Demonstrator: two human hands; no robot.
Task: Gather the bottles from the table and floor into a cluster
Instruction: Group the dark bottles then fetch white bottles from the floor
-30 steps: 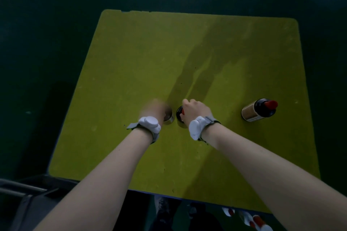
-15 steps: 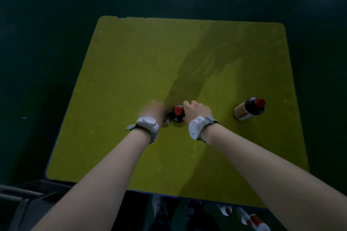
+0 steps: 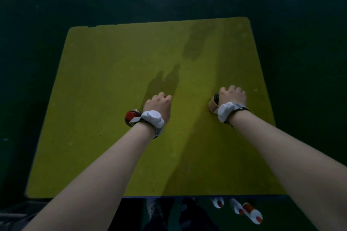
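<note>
On the yellow-green table [image 3: 97,99], a dark bottle with a red cap [image 3: 131,116] stands upright just left of my left wrist. My left hand [image 3: 158,106] is curled, knuckles up, beside it. Two bottle-shaped shadows fall past the fingers, so a second bottle seems to stand under the palm, hidden. At the table's right, my right hand [image 3: 232,95] is closed over the top of a dark bottle with a tan label [image 3: 213,104]. Three white bottles lie on the floor under the table's near edge [image 3: 217,202] [image 3: 237,208] [image 3: 252,214].
The floor around the table is dark green. My shoes [image 3: 155,210] show below the near table edge, left of the floor bottles. A dark metal frame [image 3: 15,215] sits at the lower left corner.
My right hand has let go of the red-capped bottle in the middle, moved right and closed on the tan-labelled bottle. My left hand stays by the middle bottles.
</note>
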